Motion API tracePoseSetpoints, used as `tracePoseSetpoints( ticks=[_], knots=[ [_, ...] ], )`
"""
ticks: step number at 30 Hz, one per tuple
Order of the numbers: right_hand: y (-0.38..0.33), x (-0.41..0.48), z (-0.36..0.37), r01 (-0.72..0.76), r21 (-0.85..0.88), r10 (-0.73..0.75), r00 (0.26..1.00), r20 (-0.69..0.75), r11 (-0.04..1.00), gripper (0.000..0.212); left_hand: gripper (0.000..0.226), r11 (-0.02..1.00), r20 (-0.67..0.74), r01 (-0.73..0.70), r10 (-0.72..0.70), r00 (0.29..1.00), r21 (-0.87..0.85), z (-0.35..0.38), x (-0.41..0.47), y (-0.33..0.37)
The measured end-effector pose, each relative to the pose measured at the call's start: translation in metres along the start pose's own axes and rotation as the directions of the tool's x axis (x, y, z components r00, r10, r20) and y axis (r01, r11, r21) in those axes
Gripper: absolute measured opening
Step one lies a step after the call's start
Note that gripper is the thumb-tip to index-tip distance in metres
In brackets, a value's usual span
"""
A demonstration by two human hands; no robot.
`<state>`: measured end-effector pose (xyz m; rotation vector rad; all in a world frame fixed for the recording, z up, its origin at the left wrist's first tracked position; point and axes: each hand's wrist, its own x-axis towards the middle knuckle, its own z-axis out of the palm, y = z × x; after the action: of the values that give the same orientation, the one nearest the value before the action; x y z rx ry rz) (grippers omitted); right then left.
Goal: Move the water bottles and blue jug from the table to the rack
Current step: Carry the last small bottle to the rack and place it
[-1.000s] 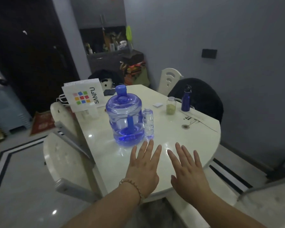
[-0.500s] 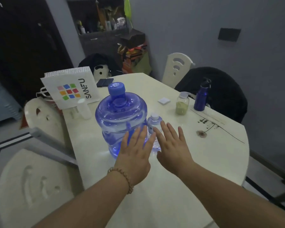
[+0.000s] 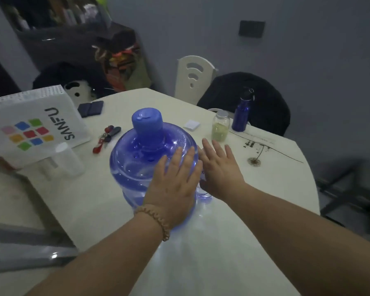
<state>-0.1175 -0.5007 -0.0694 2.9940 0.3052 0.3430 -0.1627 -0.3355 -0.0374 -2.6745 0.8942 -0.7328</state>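
A big translucent blue jug (image 3: 141,163) with a blue cap stands upright in the middle of the white table (image 3: 265,189). My left hand (image 3: 175,184) lies flat, fingers spread, against the jug's near right side. My right hand (image 3: 219,167) reaches over the small clear water bottle (image 3: 204,194) just right of the jug and hides all but its base. Neither hand grips anything. A dark blue metal bottle (image 3: 241,113) stands at the far right edge.
A white SANFU bag (image 3: 34,127) and a clear container (image 3: 62,161) sit left of the jug. Keys (image 3: 106,137), a dark wallet (image 3: 90,108), a small jar (image 3: 220,128) and a white pad (image 3: 191,124) lie behind. Chairs surround the table.
I have leaned closer to the table. Both hands went forward from the table's near edge up to the jug and the small bottle, the left now touching the jug.
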Motion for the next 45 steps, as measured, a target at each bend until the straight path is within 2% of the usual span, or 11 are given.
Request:
tracePoseSetpoints(
  ticks=[3, 7, 9, 14, 20, 26, 30, 32, 38, 41, 45],
  knots=[
    [-0.013, -0.007, -0.002, -0.072, 0.020, 0.072, 0.997, 0.011, 0.997, 0.082, 0.053, 1.000, -0.023, -0.031, 0.031, 0.999, -0.001, 0.004, -0.001, -0.003],
    [-0.034, -0.033, -0.011, -0.107, 0.059, 0.112, 0.990, -0.081, 0.992, 0.044, 0.049, 0.997, -0.015, -0.073, 0.073, 0.997, 0.003, 0.004, -0.002, -0.010],
    [-0.041, -0.052, -0.016, -0.168, 0.124, 0.178, 0.981, -0.079, 0.978, 0.047, 0.047, 0.994, -0.027, -0.108, 0.108, 0.994, -0.004, 0.005, 0.000, -0.012],
    [-0.055, -0.112, -0.020, -0.268, 0.128, 0.272, 0.962, -0.019, 0.955, 0.054, 0.058, 0.950, -0.067, -0.303, 0.299, 0.952, -0.075, 0.023, -0.028, -0.001],
    [-0.079, -0.203, -0.001, -0.386, 0.227, 0.387, 0.921, 0.045, 0.894, 0.061, 0.083, 0.830, 0.098, -0.436, 0.494, 0.864, -0.348, 0.062, -0.086, 0.049],
    [-0.112, -0.270, 0.030, -0.484, 0.075, 0.456, 0.859, 0.234, 0.872, 0.066, 0.076, 0.708, 0.163, -0.484, 0.634, 0.756, -0.514, 0.083, -0.107, 0.095],
    [-0.131, -0.280, 0.049, -0.465, -0.094, 0.471, 0.833, 0.291, 0.880, 0.065, 0.078, 0.647, 0.054, -0.564, 0.681, 0.731, -0.513, 0.090, -0.110, 0.098],
    [-0.135, -0.278, 0.056, -0.481, -0.116, 0.493, 0.820, 0.290, 0.869, 0.066, 0.080, 0.652, 0.030, -0.599, 0.688, 0.725, -0.465, 0.097, -0.105, 0.096],
    [-0.129, -0.278, 0.057, -0.520, -0.029, 0.503, 0.809, 0.304, 0.853, 0.066, 0.076, 0.731, 0.161, -0.544, 0.646, 0.746, -0.412, 0.098, -0.098, 0.098],
    [-0.124, -0.278, 0.049, -0.537, -0.028, 0.519, 0.800, 0.300, 0.843, 0.072, 0.067, 0.737, 0.123, -0.513, 0.616, 0.778, -0.439, 0.087, -0.104, 0.104],
    [-0.102, -0.298, 0.013, -0.553, -0.036, 0.545, 0.806, 0.231, 0.833, 0.083, 0.072, 0.726, 0.007, -0.461, 0.539, 0.842, -0.511, 0.052, -0.105, 0.125]
  ],
)
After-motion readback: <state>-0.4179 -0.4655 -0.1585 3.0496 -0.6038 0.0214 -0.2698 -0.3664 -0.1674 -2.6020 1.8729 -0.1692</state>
